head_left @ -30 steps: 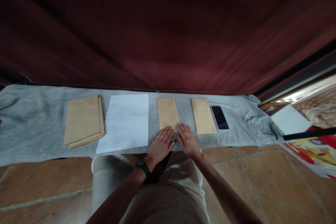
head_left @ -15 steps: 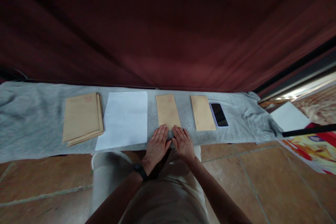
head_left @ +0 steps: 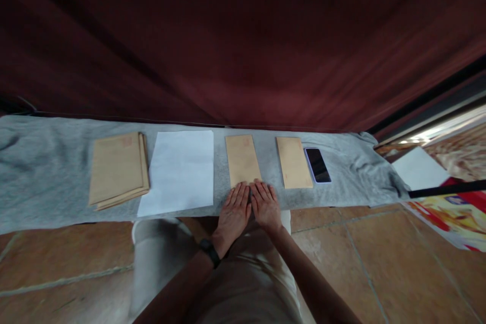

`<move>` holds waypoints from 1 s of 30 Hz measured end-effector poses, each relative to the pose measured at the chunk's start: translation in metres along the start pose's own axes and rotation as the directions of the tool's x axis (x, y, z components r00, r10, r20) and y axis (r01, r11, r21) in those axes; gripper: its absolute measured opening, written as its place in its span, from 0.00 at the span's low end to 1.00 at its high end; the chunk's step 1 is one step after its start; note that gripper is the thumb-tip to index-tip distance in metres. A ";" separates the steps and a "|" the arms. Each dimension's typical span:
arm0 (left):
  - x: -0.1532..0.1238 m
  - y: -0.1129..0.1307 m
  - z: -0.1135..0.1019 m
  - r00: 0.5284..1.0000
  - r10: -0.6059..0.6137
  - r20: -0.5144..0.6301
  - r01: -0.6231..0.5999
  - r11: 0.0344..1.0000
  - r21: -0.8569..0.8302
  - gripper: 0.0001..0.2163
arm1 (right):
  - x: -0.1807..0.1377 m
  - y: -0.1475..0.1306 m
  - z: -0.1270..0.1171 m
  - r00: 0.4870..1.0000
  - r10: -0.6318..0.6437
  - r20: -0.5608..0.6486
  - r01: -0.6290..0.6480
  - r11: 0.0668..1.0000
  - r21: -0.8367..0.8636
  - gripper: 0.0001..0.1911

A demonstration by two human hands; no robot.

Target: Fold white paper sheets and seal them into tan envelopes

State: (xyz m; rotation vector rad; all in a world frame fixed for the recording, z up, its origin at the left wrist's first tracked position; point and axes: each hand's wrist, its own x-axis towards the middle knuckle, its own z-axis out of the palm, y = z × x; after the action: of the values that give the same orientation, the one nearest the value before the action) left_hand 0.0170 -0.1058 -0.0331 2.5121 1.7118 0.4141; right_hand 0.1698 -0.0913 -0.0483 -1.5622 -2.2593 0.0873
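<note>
Both hands lie side by side, palms down, on the near end of a small brown envelope (head_left: 243,158). My left hand (head_left: 235,211) is flat with its fingers stretched forward, a dark band on its wrist. Beside it, nearly touching, my right hand (head_left: 266,207) is also flat with fingers extended. Neither grips anything. The bottom edge of the envelope is hidden under the fingers. To the right is another brown envelope (head_left: 294,163); to the left, a stack of white paper (head_left: 182,172).
A pile of larger brown envelopes (head_left: 117,167) sits at the left, slightly overlapping the white paper. A phone (head_left: 318,165) lies at the right. Grey cloth (head_left: 353,172) covers the narrow surface, with a dark red curtain (head_left: 243,61) behind it. A printed box (head_left: 455,217) is at far right.
My left hand has shifted slightly right, closer to my right hand, and its fingers and thumb lie closer together. The envelopes, paper and phone keep their places.
</note>
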 end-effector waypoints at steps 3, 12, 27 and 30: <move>-0.002 -0.003 -0.002 1.000 -0.022 0.010 0.021 1.000 0.003 0.25 | 0.000 0.000 -0.002 0.999 0.038 -0.006 -0.038 0.999 -0.002 0.25; -0.008 -0.008 -0.008 0.998 -0.065 -0.016 0.066 0.997 0.038 0.25 | 0.000 -0.002 -0.003 0.997 0.065 -0.035 -0.064 0.998 0.027 0.25; 0.010 0.003 0.001 0.997 0.020 0.076 -0.024 0.998 0.056 0.28 | 0.006 0.000 0.000 0.999 0.021 0.040 -0.024 0.998 0.062 0.25; 0.009 0.004 0.001 0.996 -0.002 0.090 -0.003 0.998 0.063 0.27 | 0.004 0.002 0.000 0.999 0.040 0.017 -0.041 0.998 0.055 0.25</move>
State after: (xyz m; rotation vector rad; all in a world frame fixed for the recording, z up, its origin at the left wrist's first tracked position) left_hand 0.0245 -0.0986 -0.0318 2.5321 1.7176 0.2469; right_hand 0.1702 -0.0874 -0.0473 -1.5844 -2.2179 0.1721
